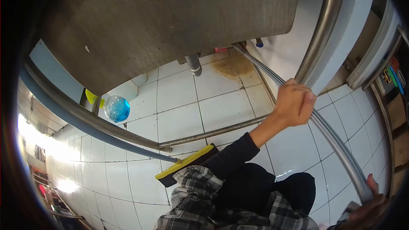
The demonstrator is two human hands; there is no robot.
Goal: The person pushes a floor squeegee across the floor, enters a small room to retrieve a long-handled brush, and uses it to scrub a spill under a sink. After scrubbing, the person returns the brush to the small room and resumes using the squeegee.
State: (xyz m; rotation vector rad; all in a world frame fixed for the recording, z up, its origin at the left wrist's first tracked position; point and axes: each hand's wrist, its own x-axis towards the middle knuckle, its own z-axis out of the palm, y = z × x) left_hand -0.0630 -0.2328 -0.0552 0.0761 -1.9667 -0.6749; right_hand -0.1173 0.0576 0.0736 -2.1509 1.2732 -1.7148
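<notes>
My left hand (295,103), at the end of a dark sleeve, is closed around the middle of a long silver-grey pole (334,138). At the lower right edge my right hand (370,206) is wrapped near the pole's close end, partly in shadow. The pole slants away under a steel sink (170,21). Pink bristles (220,50) show by its far end, though the head there is mostly hidden. Beside them, a brown dirty patch (234,68) spreads over the white floor tiles (221,108).
A yellow-and-black floor squeegee (185,164) stands to the left with its blue-grey handle (106,138) against the sink frame. A low metal bar (213,133) crosses in front. A bottle of blue liquid (117,109) is at left, a drain pipe (194,64) under the sink.
</notes>
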